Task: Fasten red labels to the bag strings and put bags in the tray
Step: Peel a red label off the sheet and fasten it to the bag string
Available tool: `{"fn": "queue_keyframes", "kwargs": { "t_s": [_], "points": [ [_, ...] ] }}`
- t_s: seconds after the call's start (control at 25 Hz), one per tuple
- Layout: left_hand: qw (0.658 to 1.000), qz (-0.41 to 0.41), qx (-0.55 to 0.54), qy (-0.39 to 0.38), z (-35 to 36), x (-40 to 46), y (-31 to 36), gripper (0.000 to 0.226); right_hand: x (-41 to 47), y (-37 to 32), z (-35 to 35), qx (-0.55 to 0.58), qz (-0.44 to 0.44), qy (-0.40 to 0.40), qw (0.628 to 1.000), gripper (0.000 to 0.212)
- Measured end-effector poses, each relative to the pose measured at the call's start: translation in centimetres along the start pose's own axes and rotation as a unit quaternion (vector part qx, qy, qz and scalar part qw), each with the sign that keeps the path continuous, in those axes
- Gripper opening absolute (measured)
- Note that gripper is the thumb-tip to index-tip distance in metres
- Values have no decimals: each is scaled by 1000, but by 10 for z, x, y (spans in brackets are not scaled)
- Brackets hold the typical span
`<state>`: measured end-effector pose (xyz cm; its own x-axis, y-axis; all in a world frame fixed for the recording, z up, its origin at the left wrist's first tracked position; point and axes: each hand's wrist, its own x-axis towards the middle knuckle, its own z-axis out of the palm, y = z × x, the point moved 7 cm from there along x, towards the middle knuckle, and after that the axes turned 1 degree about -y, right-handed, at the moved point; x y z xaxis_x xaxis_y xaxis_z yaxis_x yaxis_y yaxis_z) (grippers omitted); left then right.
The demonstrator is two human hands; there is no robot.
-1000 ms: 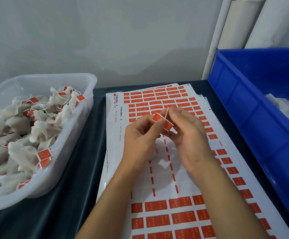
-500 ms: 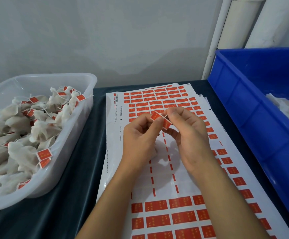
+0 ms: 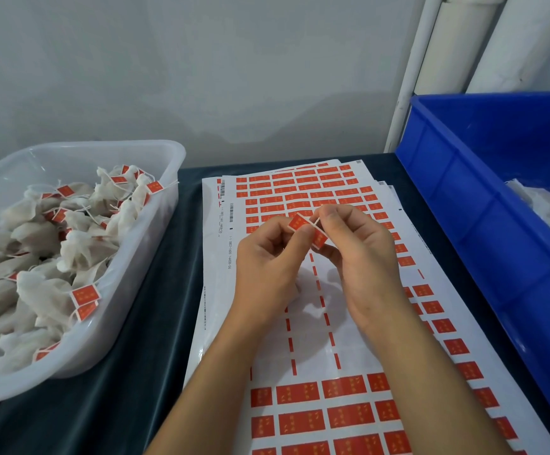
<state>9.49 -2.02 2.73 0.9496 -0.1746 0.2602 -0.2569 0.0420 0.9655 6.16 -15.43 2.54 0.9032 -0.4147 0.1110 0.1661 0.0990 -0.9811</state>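
Not much readable here tbh. The white sticker sheet point(image 3: 214, 290) has barcodes and a sideways number string along its left edge, maybe "1500 14458-56". Gold marks on the red labels point(image 3: 296, 392) are too blurry.

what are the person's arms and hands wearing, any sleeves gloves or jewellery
Nothing is worn on either. The left hand and right hand are bare, with no gloves, rings or wristbands showing. Both forearms are uncovered down to the picture's lower edge, so no sleeve comes into view. Fingernails look short and unpainted.
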Motion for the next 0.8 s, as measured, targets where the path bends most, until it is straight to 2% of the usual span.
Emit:
{"fn": "queue_keyframes", "kwargs": {
  "t_s": [0.28, 0.4, 0.64, 0.8],
  "points": [
    [1000, 2, -11, 9, -2, 1, 1, 14, -2, -1, 8, -44, -15, -54, 997, 16],
    [1000, -3, -12, 11, -3, 3, -1, 14, -3, -6, 7, -54, -41, -52, 996, 16],
    [1000, -9, -21, 5, -2, 2, -2, 15, -2, -6, 0, -113, -71, 3, 991, 5],
    [1000, -16, 0, -2, -1, 2, -2, 21, -2, -7, -3, -140, -84, 51, 985, 9]
  ]
}}
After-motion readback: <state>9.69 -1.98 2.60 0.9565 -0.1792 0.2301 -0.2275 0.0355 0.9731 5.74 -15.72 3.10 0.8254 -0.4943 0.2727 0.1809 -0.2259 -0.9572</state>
